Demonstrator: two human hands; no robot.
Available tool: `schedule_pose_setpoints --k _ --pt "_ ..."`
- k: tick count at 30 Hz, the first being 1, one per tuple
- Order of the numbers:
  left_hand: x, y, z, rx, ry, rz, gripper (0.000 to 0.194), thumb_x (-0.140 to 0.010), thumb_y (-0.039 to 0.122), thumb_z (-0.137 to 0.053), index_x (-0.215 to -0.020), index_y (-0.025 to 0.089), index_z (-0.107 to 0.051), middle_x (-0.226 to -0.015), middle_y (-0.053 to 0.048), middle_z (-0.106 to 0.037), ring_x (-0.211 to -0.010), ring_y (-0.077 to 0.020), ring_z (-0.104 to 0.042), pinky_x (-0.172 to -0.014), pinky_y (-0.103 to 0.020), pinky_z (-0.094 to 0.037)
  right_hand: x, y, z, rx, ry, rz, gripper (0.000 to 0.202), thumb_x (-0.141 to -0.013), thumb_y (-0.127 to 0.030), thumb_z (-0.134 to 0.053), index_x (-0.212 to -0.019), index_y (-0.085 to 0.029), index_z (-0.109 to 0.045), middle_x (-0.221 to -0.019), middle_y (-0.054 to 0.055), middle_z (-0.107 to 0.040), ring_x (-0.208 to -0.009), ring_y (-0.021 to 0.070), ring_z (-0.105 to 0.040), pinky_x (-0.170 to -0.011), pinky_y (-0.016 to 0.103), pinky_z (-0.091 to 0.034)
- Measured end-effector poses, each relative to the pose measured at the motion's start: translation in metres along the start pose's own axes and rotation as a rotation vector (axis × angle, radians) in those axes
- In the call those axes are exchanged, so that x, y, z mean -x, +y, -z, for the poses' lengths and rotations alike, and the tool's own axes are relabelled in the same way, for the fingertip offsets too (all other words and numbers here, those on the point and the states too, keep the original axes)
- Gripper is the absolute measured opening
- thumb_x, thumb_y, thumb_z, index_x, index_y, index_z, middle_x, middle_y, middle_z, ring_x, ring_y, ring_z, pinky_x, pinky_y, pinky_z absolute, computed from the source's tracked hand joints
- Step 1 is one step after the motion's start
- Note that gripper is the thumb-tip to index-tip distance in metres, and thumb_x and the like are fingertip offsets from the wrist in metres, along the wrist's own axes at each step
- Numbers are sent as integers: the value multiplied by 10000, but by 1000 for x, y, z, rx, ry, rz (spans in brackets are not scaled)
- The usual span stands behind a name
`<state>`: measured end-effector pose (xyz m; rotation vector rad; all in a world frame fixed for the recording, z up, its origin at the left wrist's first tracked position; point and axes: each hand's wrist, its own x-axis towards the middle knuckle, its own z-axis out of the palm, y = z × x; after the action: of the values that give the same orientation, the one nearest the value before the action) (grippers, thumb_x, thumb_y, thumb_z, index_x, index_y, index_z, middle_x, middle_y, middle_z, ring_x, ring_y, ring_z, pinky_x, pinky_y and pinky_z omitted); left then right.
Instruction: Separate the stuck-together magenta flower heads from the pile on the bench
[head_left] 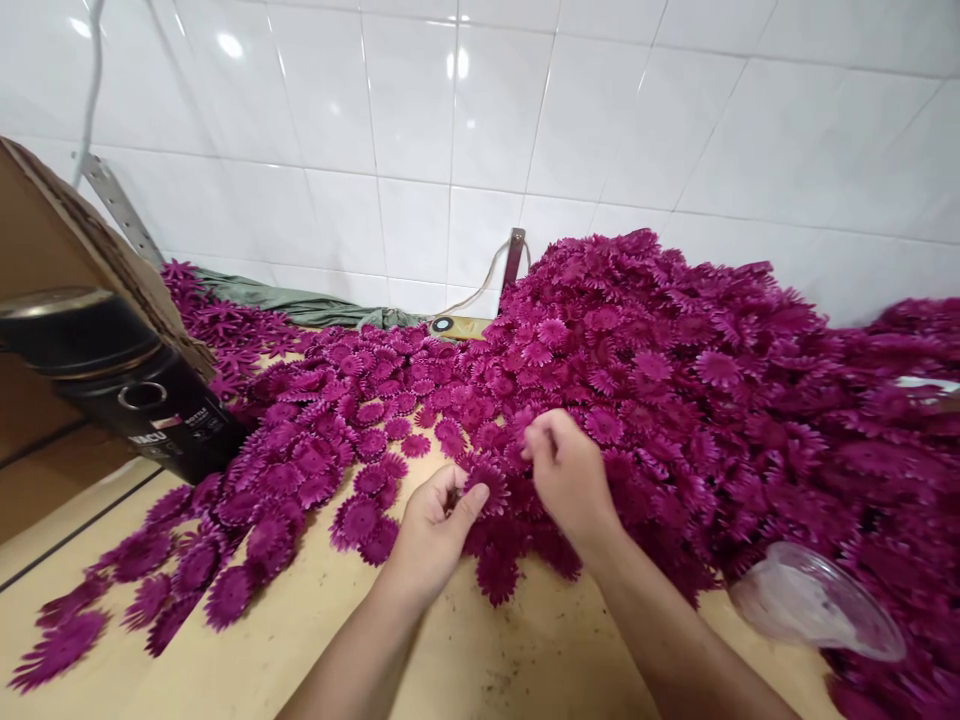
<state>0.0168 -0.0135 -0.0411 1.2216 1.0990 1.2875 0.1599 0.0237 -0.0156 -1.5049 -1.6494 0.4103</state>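
My left hand pinches a purple flower piece between thumb and fingers, near the middle of the table. Just to its right and slightly higher, my right hand is closed at the front edge of the large heap of purple flower pieces. A flower piece shows at its fingertips, apart from the one in my left hand. Flat purple pieces lie in overlapping rows to the left of my hands.
A black bottle leans beside a cardboard box at the left. A clear plastic container sits at the right front. Green cloth and a yellow object lie along the white tiled wall.
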Motion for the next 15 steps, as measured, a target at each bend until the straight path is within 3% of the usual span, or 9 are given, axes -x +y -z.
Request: schedule_pose_setpoints --k 3,6,7,9,11,12,13,15 --pt "0 0 0 40 20 -2 400 -641 507 -598 -514 185 -397 -511 65 -351 -510 -86 -318 -510 -218 -302 -18 16 11 32 150 -40 82 -769 -222 -398 -763 -183 -469 -720 72 -583 -672 201 -569 -680 354 -436" --pt "-1 0 -1 66 26 28 457 -610 550 -605 -482 190 -354 -485 73 -309 -486 -79 -281 -480 -214 -277 -17 11 19 137 198 136 213 -727 -253 -484 -903 -140 -523 -986 165 -572 -957 271 -519 -855 439 -378" --pt "-2 -1 -1 75 35 45 471 -603 561 -605 -475 191 -342 -479 76 -297 -478 -76 -268 -470 -212 -266 -12 5 19 131 151 191 231 -730 -269 -500 -921 -144 -537 -1023 161 -567 -995 271 -498 -879 442 -363" --pt "-3 -3 -1 93 54 77 477 -600 573 -601 -476 188 -348 -475 77 -297 -472 -72 -262 -462 -209 -255 1 -10 16 32 -111 211 173 -752 -285 -504 -868 -174 -569 -933 104 -610 -916 232 -534 -823 395 -409" --pt "-4 -4 0 108 70 94 464 -612 578 -589 -490 180 -381 -483 71 -324 -481 -73 -281 -472 -208 -269 14 -23 8 -109 -423 127 97 -750 -257 -511 -763 -186 -576 -769 41 -621 -737 173 -560 -690 313 -448" --pt "-4 -5 0 112 75 93 460 -619 579 -582 -497 177 -395 -492 67 -338 -490 -75 -293 -480 -209 -279 18 -27 4 -168 -518 83 73 -738 -235 -518 -729 -184 -569 -722 21 -609 -676 151 -549 -642 282 -444" --pt "-4 -5 0 113 80 86 460 -624 581 -575 -497 176 -397 -496 66 -342 -494 -76 -296 -482 -209 -283 21 -28 -1 -210 -559 48 52 -724 -214 -523 -707 -181 -558 -695 8 -593 -640 136 -534 -614 264 -434" --pt "-3 -4 0 99 71 71 456 -631 574 -572 -497 179 -390 -496 69 -330 -489 -74 -283 -471 -205 -277 22 -27 -7 -259 -514 24 33 -704 -174 -513 -678 -174 -533 -673 -5 -561 -622 122 -510 -607 249 -417"
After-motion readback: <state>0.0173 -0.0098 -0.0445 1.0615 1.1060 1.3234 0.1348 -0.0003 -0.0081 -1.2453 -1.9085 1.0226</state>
